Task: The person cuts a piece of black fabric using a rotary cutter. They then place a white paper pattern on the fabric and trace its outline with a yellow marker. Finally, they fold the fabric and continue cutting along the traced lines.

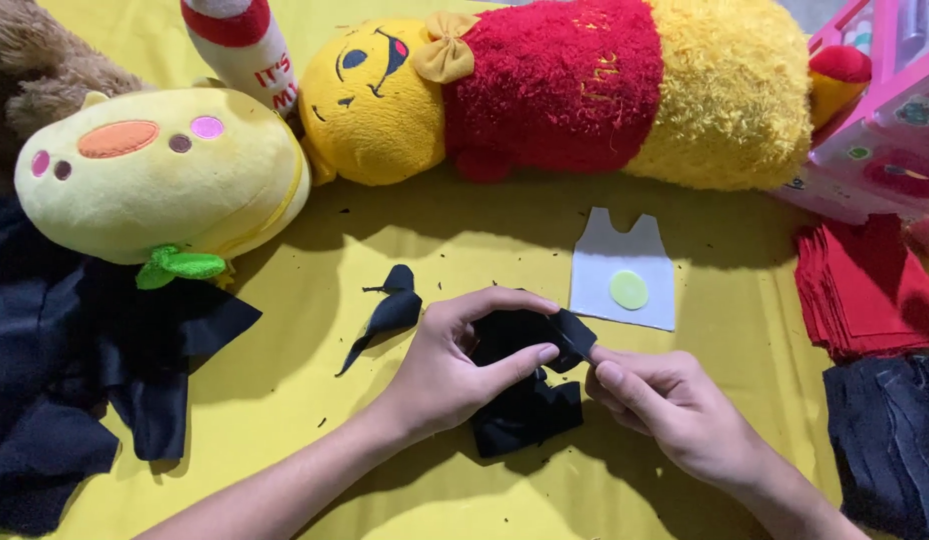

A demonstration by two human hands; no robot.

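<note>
your left hand [450, 365] pinches the black felt piece [530, 385] near the table's front edge, middle; your right hand [665, 405] grips its upper corner between thumb and fingers. the felt looks dark, soft, folded, irregular. judged part-done: a cut black scrap [390, 312] lies just left, a white shirt-shaped piece [625, 270] with a yellow-green dot behind; shaping appears unfinished.

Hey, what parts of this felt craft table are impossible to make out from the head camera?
- Black felt piece: its middle, covered by the left hand.
- Right hand grip: fingertips tucked behind the felt's edge.
- Pink plastic drawer box: cut off by the right edge.
- Brown plush toy: cut off at the top-left corner.
</note>
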